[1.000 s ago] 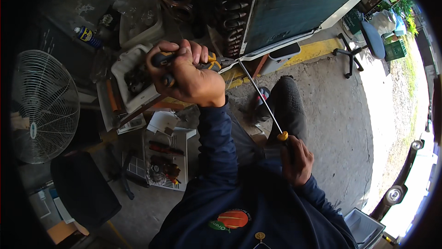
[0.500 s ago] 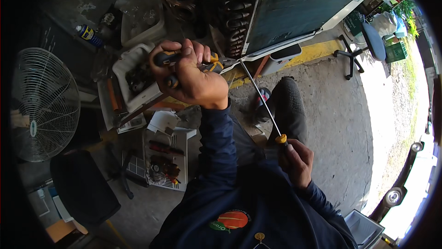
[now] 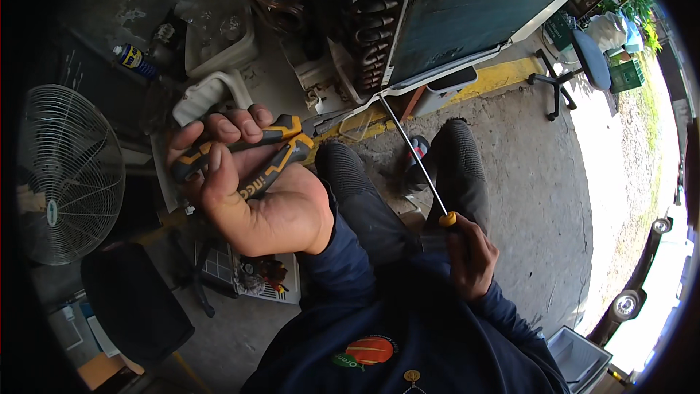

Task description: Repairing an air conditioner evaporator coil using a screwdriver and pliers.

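My left hand (image 3: 273, 212) is wrapped loosely round a pair of pliers (image 3: 297, 147) with black and yellow handles, which stand apart. The pliers' metal jaws point right, left of the lower corner of a dark finned coil (image 3: 467, 22) in a pale frame, apart from it. Bent tubes (image 3: 373, 37) line the coil's left side. Lower right, my right hand (image 3: 472, 257) grips a long screwdriver (image 3: 415, 153) by its handle, whose front end is yellow. Its shaft slants up to the frame's lower edge, where the tip meets it; the exact contact is too small to tell.
A standing fan (image 3: 69, 175) and a black chair (image 3: 135, 299) are on the left. White tubs (image 3: 211, 99) and a blue-yellow spray can (image 3: 135, 61) lie at the upper left. Another chair (image 3: 590, 59) stands at the far right. Vehicles (image 3: 649, 285) are outside.
My left hand has drawn back left and down with the pliers, away from the frame's corner, and its fingers have loosened. My right hand and the screwdriver are nearly unmoved.
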Demonstrator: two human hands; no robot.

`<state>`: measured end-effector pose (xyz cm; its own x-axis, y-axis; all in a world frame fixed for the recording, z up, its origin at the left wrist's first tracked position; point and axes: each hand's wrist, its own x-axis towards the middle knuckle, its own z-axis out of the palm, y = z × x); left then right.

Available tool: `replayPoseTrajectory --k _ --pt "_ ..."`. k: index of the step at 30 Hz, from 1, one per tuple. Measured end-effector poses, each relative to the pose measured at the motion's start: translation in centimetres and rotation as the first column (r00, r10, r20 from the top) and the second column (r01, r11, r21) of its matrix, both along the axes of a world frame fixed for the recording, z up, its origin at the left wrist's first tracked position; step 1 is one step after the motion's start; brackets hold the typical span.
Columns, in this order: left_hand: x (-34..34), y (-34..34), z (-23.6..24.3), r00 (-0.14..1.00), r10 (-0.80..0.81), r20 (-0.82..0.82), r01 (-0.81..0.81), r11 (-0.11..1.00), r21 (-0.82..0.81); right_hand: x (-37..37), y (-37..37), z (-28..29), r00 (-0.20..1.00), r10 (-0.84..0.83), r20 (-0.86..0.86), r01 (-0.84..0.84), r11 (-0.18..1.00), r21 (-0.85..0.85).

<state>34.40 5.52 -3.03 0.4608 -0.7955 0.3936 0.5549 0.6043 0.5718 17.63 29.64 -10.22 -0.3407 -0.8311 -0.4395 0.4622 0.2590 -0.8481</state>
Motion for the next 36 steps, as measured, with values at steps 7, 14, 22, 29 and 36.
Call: replayPoseTrajectory --k 7,14,22,29,36 --pt "0.6 0.4 -0.6 0.952 -0.252 0.173 0.167 0.903 0.397 -1.3 -0.3 -0.7 0.906 0.023 0.423 -0.009 0.999 -0.036" --pt "-0.6 1.4 -2.8 0.623 -0.639 0.45 0.241 0.705 0.667 0.2 -1.2 0.2 0.899 0.04 -0.435 -0.106 0.986 -0.129" --pt "-3.9 2.8 -5.7 0.309 -0.239 0.921 0.081 0.971 0.225 -0.7 -0.5 -0.3 0.886 0.156 -0.436 -0.167 0.986 0.012" --pt "-3.9 2.3 -6.7 0.222 -0.126 0.967 -0.058 0.988 0.142 -1.7 -0.5 -1.9 0.95 0.062 0.307 -0.043 0.997 -0.071" --pt "-2.1 2.8 -4.5 0.668 -0.433 0.605 0.071 0.846 0.528 -2.5 -0.2 -2.7 0.87 0.118 0.479 -0.075 0.991 -0.108"
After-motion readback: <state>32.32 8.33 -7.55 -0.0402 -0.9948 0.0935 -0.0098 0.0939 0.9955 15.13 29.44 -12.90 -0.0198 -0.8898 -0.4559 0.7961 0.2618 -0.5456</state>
